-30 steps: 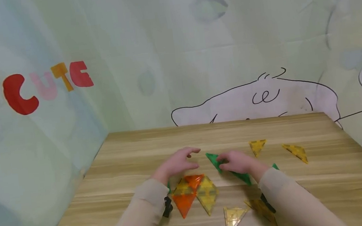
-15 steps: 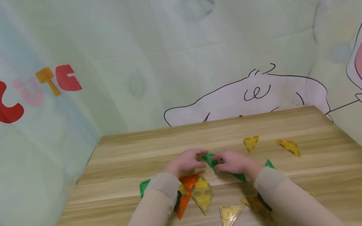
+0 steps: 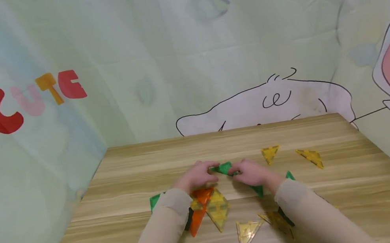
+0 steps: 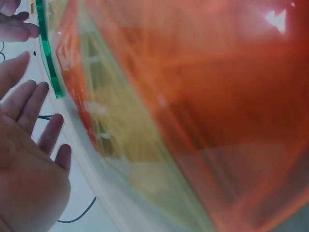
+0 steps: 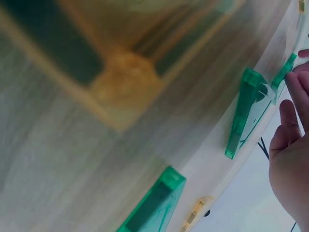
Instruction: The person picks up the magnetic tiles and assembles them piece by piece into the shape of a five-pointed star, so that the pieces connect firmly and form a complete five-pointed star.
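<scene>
In the head view my right hand (image 3: pixel 252 172) pinches the corner of a green triangular magnetic tile (image 3: pixel 225 168). The right wrist view shows its fingers (image 5: pixel 297 82) at that tile's edge. Across from it, my left hand (image 3: pixel 198 175) has thumb and forefinger spread around the tile's left tip. Its other fingers (image 4: pixel 50 130) look loose in the left wrist view, close to the green edge (image 4: pixel 47 48). A second green tile (image 3: pixel 257 190) lies partly hidden under my right hand. Below my left hand is a joined group of orange tiles (image 3: pixel 199 219) and yellow tiles (image 3: pixel 219 208).
Loose yellow tiles lie at the back right, one (image 3: pixel 270 154) beside another (image 3: pixel 311 157). Nearer the front are a clear yellow triangle (image 3: pixel 247 233) and one partly under the right forearm (image 3: pixel 277 221). Green tiles show beside the left sleeve (image 3: pixel 155 200) and right sleeve (image 3: pixel 289 175).
My left hand has moved right and reached the green tile that my right hand holds. That tile has turned, its tip now pointing left towards my left fingers. The view has shifted slightly.
</scene>
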The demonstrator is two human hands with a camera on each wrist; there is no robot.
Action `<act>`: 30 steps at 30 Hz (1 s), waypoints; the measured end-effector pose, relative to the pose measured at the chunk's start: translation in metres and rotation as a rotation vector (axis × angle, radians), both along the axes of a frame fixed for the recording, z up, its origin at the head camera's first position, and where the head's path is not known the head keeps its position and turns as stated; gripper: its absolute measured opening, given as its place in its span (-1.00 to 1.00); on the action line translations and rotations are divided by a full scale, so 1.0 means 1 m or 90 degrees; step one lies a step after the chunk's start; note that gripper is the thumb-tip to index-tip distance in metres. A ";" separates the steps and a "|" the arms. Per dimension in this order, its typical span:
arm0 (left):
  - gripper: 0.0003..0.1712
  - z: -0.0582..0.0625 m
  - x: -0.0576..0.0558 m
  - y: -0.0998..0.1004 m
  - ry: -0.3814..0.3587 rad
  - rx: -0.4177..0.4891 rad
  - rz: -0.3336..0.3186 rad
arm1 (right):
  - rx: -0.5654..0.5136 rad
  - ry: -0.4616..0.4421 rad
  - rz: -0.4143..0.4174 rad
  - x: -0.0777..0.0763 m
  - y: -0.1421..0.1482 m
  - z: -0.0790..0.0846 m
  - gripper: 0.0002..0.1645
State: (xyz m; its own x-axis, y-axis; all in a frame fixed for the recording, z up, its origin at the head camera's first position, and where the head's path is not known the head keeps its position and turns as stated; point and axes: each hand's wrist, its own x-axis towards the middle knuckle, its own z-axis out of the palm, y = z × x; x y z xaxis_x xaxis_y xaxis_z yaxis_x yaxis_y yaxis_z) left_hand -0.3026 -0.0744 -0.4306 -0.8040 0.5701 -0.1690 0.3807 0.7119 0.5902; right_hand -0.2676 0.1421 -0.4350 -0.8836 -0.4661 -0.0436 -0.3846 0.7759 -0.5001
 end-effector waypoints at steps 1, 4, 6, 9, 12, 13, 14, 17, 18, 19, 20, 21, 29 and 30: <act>-0.38 0.000 0.000 -0.001 0.006 -0.012 0.009 | -0.005 0.008 0.011 0.000 0.000 0.000 -0.67; -0.43 0.000 0.002 -0.003 0.013 -0.039 0.024 | -0.022 0.014 0.009 -0.001 0.003 -0.001 -0.67; -0.46 0.001 0.003 -0.003 0.025 -0.052 0.024 | -0.023 0.015 -0.001 -0.002 0.006 0.000 -0.66; -0.44 0.002 0.003 -0.002 0.048 -0.050 0.012 | -0.008 0.006 -0.016 -0.003 0.008 0.001 -0.63; -0.38 0.003 0.003 0.001 0.051 -0.036 -0.019 | 0.007 0.004 -0.011 -0.004 0.008 0.002 -0.62; -0.38 0.003 0.003 0.002 0.038 -0.029 -0.027 | 0.007 0.006 -0.005 -0.005 0.008 0.002 -0.62; -0.38 0.003 0.003 0.002 0.027 -0.025 -0.038 | 0.008 0.008 -0.002 -0.006 0.007 0.002 -0.62; -0.42 0.002 0.004 0.004 -0.019 -0.014 -0.058 | 0.015 0.009 -0.004 -0.007 0.007 0.002 -0.61; -0.43 0.001 0.005 0.005 -0.033 -0.013 -0.063 | 0.017 0.009 -0.006 -0.007 0.008 0.002 -0.60; -0.44 0.001 0.005 0.005 -0.036 -0.012 -0.071 | 0.019 0.008 -0.010 -0.007 0.008 0.002 -0.60; -0.44 0.002 0.006 0.006 -0.043 -0.009 -0.076 | 0.022 0.008 -0.013 -0.007 0.009 0.002 -0.59; -0.45 0.002 0.007 0.007 -0.050 0.001 -0.077 | 0.023 0.008 -0.016 -0.007 0.010 0.002 -0.58; -0.36 0.003 0.007 0.011 0.002 0.027 -0.003 | -0.012 0.005 -0.002 -0.002 0.032 0.001 -0.57; -0.35 0.003 0.007 0.012 0.009 0.009 0.002 | -0.011 0.002 -0.001 -0.001 0.036 0.001 -0.57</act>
State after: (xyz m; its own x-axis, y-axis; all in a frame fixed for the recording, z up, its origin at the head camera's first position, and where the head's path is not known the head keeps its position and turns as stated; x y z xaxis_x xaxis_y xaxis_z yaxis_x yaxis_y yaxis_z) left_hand -0.2960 -0.0626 -0.4278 -0.8080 0.5697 -0.1500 0.3868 0.7051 0.5943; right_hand -0.2683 0.1784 -0.4344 -0.8842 -0.4660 -0.0328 -0.3856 0.7677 -0.5117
